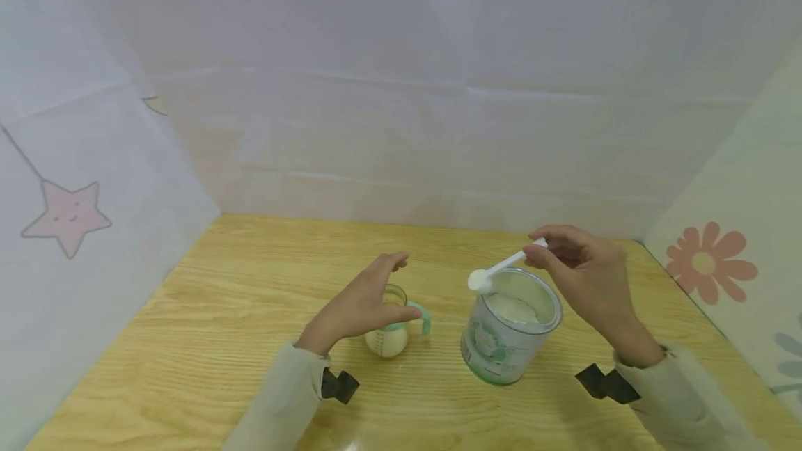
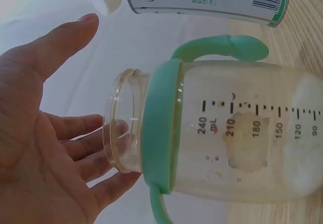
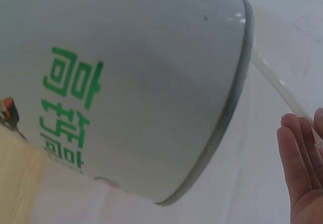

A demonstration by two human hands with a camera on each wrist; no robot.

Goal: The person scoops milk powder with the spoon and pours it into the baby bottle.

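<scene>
A white measuring scoop [image 1: 505, 264] heaped with pale powder is over the near-left rim of an open tin [image 1: 498, 350]. My right hand [image 1: 585, 275] pinches the end of its handle between thumb and fingers. Inside the tin, more white powder [image 1: 511, 307] shows. To its left stands a clear baby bottle [image 2: 237, 133] with a mint-green collar and handles, uncapped and upright, with pale contents low down. My left hand [image 1: 357, 303] is spread about the bottle's neck, thumb well apart; in the left wrist view its fingers [image 2: 96, 166] lie behind the neck.
The wood-grain table [image 1: 250, 298] carries the bottle and the tin. A pale sheet [image 1: 401, 124] hangs behind it, and printed side sheets with a pink star [image 1: 67, 214] and a red flower [image 1: 703, 262] flank it.
</scene>
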